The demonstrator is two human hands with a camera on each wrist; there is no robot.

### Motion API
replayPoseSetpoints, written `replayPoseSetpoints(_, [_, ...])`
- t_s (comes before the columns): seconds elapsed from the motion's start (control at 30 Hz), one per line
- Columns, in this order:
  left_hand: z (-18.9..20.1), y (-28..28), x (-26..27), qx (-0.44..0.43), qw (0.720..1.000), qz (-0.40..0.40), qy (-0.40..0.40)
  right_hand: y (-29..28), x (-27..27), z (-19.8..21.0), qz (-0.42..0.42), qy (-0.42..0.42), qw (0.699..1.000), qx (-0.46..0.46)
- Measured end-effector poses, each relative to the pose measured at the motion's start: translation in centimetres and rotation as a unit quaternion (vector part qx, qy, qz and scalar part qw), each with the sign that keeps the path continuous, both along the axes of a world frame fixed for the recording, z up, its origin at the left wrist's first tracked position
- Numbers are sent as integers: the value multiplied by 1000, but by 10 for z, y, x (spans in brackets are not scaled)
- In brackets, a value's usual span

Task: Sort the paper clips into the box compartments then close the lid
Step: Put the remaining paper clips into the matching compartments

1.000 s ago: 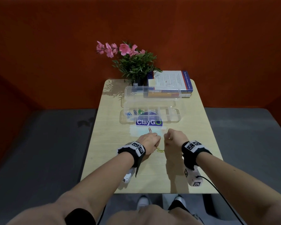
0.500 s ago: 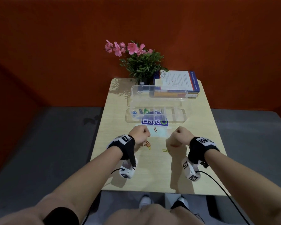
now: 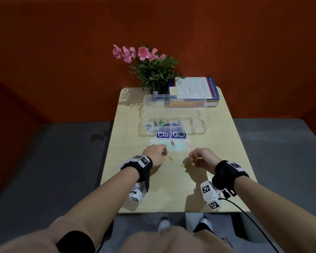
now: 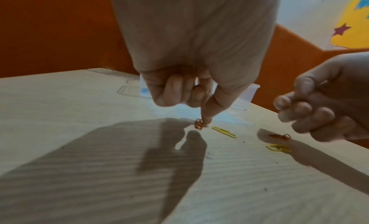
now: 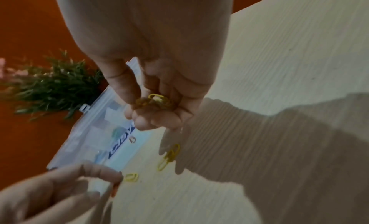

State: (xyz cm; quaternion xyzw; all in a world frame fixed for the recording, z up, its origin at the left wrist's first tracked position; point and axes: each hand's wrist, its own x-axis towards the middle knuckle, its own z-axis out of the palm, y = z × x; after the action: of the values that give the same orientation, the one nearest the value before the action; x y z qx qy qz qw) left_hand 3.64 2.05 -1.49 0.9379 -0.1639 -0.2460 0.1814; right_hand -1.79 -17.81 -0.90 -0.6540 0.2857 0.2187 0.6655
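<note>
A clear compartment box stands mid-table with its lid raised; blue clips and green clips lie in its left compartments. My left hand pinches an orange clip between thumb and forefinger, just above the table. My right hand holds several yellow clips in its curled fingers. Loose on the table are an orange clip by the box's ClayGo label, a yellow clip beside the left hand, and two overlapping yellow clips under the right hand.
A potted plant with pink flowers and a stack of books stand at the far edge of the wooden table, behind the box. An orange wall encloses the space. Grey floor lies on both sides.
The two hands, close together a second ago, have drawn apart. The left hand has picked an orange clip off the table. The right hand has turned and shows yellow clips.
</note>
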Motion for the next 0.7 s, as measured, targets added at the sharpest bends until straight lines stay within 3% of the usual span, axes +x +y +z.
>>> replayPoseSetpoints(0.1, [0,3,-1,-10,1000,-17,-16,7,-2,-7,76,-27,989,-124])
replayPoseSetpoints(0.23, [-4,2,-4,2,996,-88,-34,9,-7,-17,248,-54,910,-328])
replayPoseSetpoints(0.53, [-5,-25,5,71,989,-126,-28,22,-7,-10,363,-26,835,-412])
replayPoseSetpoints(0.63, [-4,-28,11,91,986,-138,-4,19,-8,-6,353,-14,847,-397])
replayPoseSetpoints(0.7, [-4,-27,12,105,984,-147,6,12,-6,-6,267,-11,904,-334])
